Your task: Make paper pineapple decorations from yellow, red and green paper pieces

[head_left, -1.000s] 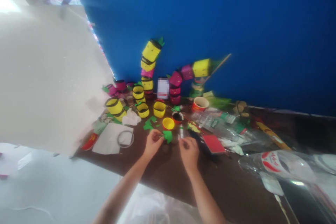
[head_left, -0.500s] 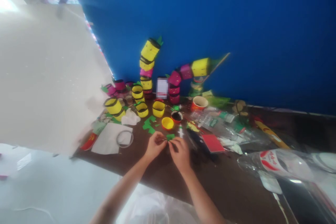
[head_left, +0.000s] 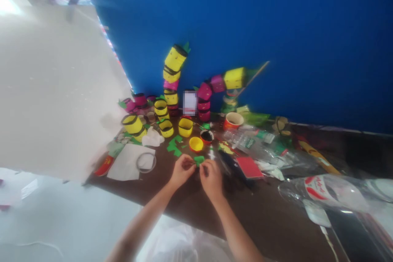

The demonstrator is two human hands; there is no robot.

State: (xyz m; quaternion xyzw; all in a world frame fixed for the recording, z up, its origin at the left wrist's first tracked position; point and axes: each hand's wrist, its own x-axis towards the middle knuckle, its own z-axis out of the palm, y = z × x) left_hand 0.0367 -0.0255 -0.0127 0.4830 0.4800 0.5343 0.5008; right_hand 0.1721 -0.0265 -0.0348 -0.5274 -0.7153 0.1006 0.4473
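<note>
A smooth, matte blue wall backs a dark brown tabletop, where yellow cylinders with black rims, such as the squat one at centre, stand behind a smooth, round yellow cup. Jagged green scraps lie flat to the cup's left. A small, thin green piece sits between the hands, just before the cup. A second ago the right hand was well apart from it; now it is close beside. The left hand pinches the piece, fingers curled; the right thumb and forefinger nearly meet at its edge, though whether they grip I cannot tell.
</note>
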